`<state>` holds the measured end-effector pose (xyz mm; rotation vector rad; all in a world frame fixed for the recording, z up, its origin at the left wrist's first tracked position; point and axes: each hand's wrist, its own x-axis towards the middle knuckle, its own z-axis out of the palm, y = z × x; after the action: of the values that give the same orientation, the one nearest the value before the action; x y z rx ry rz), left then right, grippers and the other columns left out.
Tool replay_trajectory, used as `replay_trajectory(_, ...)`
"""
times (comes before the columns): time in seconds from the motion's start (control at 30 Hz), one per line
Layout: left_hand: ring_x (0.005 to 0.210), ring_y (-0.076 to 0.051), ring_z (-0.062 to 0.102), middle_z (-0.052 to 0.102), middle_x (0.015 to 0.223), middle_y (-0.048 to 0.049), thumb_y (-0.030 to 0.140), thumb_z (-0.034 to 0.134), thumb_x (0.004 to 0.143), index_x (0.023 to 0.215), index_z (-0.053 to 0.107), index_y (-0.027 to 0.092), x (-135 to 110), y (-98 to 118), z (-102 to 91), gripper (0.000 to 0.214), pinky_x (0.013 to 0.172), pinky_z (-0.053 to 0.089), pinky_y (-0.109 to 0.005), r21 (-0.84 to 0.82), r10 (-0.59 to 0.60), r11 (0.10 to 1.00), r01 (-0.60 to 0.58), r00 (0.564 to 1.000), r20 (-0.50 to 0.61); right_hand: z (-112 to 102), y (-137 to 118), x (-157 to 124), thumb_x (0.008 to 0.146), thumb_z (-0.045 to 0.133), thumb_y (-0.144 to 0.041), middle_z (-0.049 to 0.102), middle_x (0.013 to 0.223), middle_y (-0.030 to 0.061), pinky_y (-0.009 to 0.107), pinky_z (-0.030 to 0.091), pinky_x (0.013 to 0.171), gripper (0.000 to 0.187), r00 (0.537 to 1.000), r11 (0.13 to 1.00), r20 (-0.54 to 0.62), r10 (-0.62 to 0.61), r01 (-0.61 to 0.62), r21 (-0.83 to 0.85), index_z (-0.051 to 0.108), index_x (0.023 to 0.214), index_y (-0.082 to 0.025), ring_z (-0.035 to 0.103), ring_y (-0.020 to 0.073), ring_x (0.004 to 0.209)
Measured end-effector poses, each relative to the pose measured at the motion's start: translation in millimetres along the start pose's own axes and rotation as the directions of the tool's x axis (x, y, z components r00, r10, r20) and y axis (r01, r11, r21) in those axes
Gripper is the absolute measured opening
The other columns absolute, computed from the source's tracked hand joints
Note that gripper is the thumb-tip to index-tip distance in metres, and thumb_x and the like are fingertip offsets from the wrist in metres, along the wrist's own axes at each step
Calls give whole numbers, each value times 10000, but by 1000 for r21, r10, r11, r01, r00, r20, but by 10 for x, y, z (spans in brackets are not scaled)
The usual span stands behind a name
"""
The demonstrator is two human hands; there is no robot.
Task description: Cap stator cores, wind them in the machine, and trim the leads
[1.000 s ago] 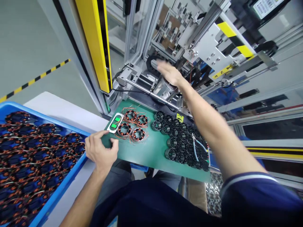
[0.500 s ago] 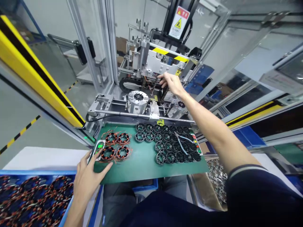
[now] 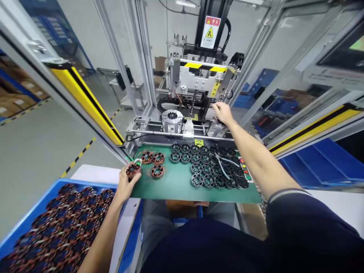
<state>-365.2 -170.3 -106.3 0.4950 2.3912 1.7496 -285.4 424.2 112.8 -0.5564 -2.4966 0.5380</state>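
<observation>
Our left hand (image 3: 125,186) now pinches a coil (image 3: 133,169), leaving three others (image 3: 157,176) on the worktop (image 3: 170,189); our right hand (image 3: 224,113) (grip unclear) has moved beside the right chuck (image 3: 215,131).

The left hand (image 3: 124,185) is at the left end of the worktop (image 3: 170,186), with a wound ring (image 3: 132,174) in it. Just beyond this hand lies a panel (image 3: 138,162); to its right, three wound rings (image 3: 157,177) lie on the worktop. To its left and nearer the body stands a bin (image 3: 31,213) filled with more. The right hand (image 3: 223,112) is at the right fixture (image 3: 216,130), the left fixture (image 3: 172,124) well to its left. Nearer the body than this hand, rows of bare rings (image 3: 208,185) stand on the worktop, pliers (image 3: 219,160) on top of them; further right lies a button panel (image 3: 245,169).
</observation>
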Motion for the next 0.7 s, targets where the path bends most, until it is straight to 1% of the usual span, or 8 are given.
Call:
replay_trajectory(0.1, 1574, -425, 661, 807, 1488, -195, 897, 756, 860, 1335, 781, 201, -45, 22, -71, 843, 1436, 413, -653, -226, -75, 973, 43, 988, -134, -237, -28, -455, 1170, 713, -536, 810, 1428, 120, 576, 610, 1262, 397, 981, 996, -183, -56, 68, 61, 801, 1354, -195, 764, 288, 1375)
replay_trajectory(0.2, 1518, -363, 711, 829, 1457, -152, 857, 616, 938, 1263, 785, 224, -281, 142, -135, 731, 1416, 466, -597, -429, -126, 903, 26, 970, -206, -549, 210, -1389, 1209, 611, -538, 830, 1408, 111, 536, 565, 1322, 390, 952, 996, -305, -38, 63, 70, 836, 1319, -238, 760, 278, 1397)
replay_trajectory(0.3, 1217, -260, 792, 867, 1312, -32, 701, 779, 833, 1063, 788, 275, -700, 334, -166, 484, 1412, 490, -519, -546, -146, 837, 18, 971, -192, -747, 534, -2630, 1177, 695, -548, 825, 1342, 104, 554, 641, 1209, 408, 933, 996, -349, 86, -81, 30, 797, 1340, -187, 790, 271, 1286)
replay_trajectory(0.37, 910, -189, 732, 845, 1100, 42, 585, 886, 739, 1012, 783, 311, -1031, 456, -114, 401, 1343, 559, -523, -571, -156, 820, 49, 978, -140, -723, 697, -3393, 1151, 756, -532, 807, 1343, 104, 505, 696, 1094, 414, 915, 975, -347, 206, -221, -4, 771, 1370, -181, 799, 252, 1196)
replay_trajectory(0.43, 705, -163, 595, 747, 908, 75, 528, 913, 723, 1096, 803, 395, -1366, 569, 36, 411, 1218, 643, -597, -562, -151, 820, 104, 988, -39, -588, 805, -3952, 1142, 779, -504, 790, 1392, 111, 487, 710, 1065, 411, 903, 944, -308, 300, -328, -43, 760, 1405, -190, 793, 250, 1201)
replay_trajectory(0.53, 720, -226, 593, 667, 885, 47, 455, 942, 756, 1165, 813, 509, -1799, 754, 400, 432, 1050, 695, -684, -511, -124, 838, 190, 979, 161, -348, 891, -4355, 1154, 762, -487, 769, 1480, 121, 484, 705, 1106, 372, 890, 903, -241, 388, -419, -91, 767, 1430, -238, 777, 255, 1267)
replay_trajectory(0.63, 900, -307, 687, 631, 914, 0, 459, 1002, 737, 1087, 791, 483, -2081, 991, 734, 410, 949, 722, -664, -512, -47, 839, 186, 961, 273, -232, 939, -4426, 1160, 754, -480, 760, 1512, 125, 499, 695, 1143, 369, 874, 871, -192, 447, -474, -130, 767, 1445, -247, 770, 261, 1303)
replay_trajectory(0.7, 1016, -309, 733, 662, 989, -16, 503, 1026, 747, 1134, 757, 449, -2171, 1167, 859, 474, 928, 743, -596, -534, 15, 828, 170, 946, 325, -224, 971, -4412, 1153, 764, -476, 754, 1525, 129, 531, 681, 1172, 393, 860, 849, -169, 481, -505, -156, 760, 1459, -229, 763, 277, 1338)
